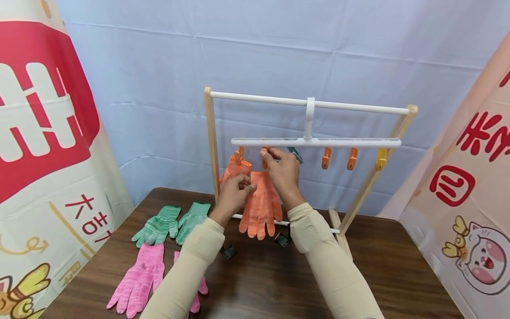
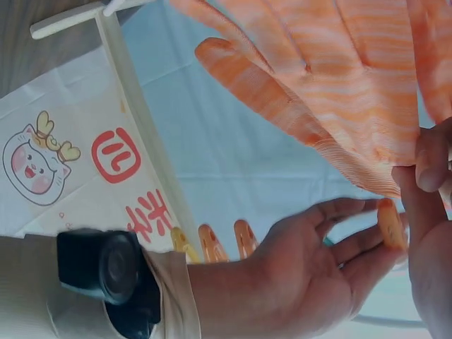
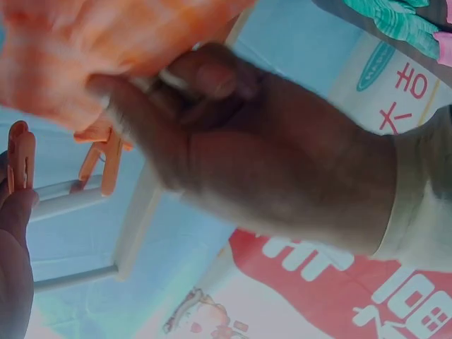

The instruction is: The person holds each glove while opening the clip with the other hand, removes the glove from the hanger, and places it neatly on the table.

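An orange knit glove (image 1: 260, 199) hangs fingers-down below a white clip hanger (image 1: 338, 142). My left hand (image 1: 233, 197) pinches this glove near its cuff, thumb against fingertips; the right wrist view shows the same left hand (image 3: 247, 141) from close by. Just above the cuff, my right hand (image 1: 284, 173) pinches an orange clothespin (image 1: 264, 158) on the hanger; the left wrist view has this clothespin (image 2: 390, 224) between thumb and fingers. To the left, a second orange glove (image 1: 230, 170) hangs from another orange clothespin (image 1: 239, 156), partly behind my left hand.
The hanger hooks over a wooden stand's white rod (image 1: 259, 98). Two orange clips (image 1: 326, 158) and a yellow clip (image 1: 381, 159) hang right; a dark green clip (image 1: 295, 154) is partly hidden. Green gloves (image 1: 159, 226) and pink gloves (image 1: 139, 279) lie on the brown table (image 1: 398, 274).
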`<act>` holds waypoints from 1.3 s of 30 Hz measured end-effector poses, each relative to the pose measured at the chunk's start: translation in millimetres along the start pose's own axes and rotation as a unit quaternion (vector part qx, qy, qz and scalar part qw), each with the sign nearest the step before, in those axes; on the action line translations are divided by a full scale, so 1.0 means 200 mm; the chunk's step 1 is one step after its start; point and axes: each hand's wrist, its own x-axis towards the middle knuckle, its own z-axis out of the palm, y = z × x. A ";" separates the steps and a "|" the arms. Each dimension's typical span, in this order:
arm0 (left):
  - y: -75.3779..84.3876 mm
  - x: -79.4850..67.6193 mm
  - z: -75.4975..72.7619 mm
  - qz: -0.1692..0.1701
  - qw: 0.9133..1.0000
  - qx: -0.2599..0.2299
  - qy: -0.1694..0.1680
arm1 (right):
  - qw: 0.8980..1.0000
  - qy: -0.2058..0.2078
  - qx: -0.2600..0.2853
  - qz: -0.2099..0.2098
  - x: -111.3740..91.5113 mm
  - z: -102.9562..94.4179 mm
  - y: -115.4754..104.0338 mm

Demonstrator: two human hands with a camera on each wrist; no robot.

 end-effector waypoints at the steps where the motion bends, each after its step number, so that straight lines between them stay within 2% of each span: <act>1: -0.01 0.00 0.00 -0.001 1.000 -0.004 -0.002 | 1.000 0.000 -0.001 0.000 0.00 0.00 0.00; 11: -0.13 -0.07 0.02 -0.022 0.999 -0.024 -0.027 | 1.000 0.004 0.001 -0.009 0.00 0.00 0.01; 19: -0.23 -0.11 0.02 -0.087 0.994 -0.059 -0.044 | 1.000 0.003 0.000 -0.016 0.00 0.00 0.02; 28: -0.38 -0.15 0.03 -0.161 0.983 -0.072 -0.051 | 1.000 0.009 0.006 -0.021 -0.02 0.01 0.04; 33: -0.45 -0.15 0.03 -0.171 0.980 -0.083 -0.053 | 0.999 0.024 0.006 -0.034 -0.02 0.02 0.04; 39: -0.53 -0.14 0.02 -0.187 0.978 -0.068 -0.058 | 0.999 0.023 0.008 -0.028 -0.02 0.01 0.03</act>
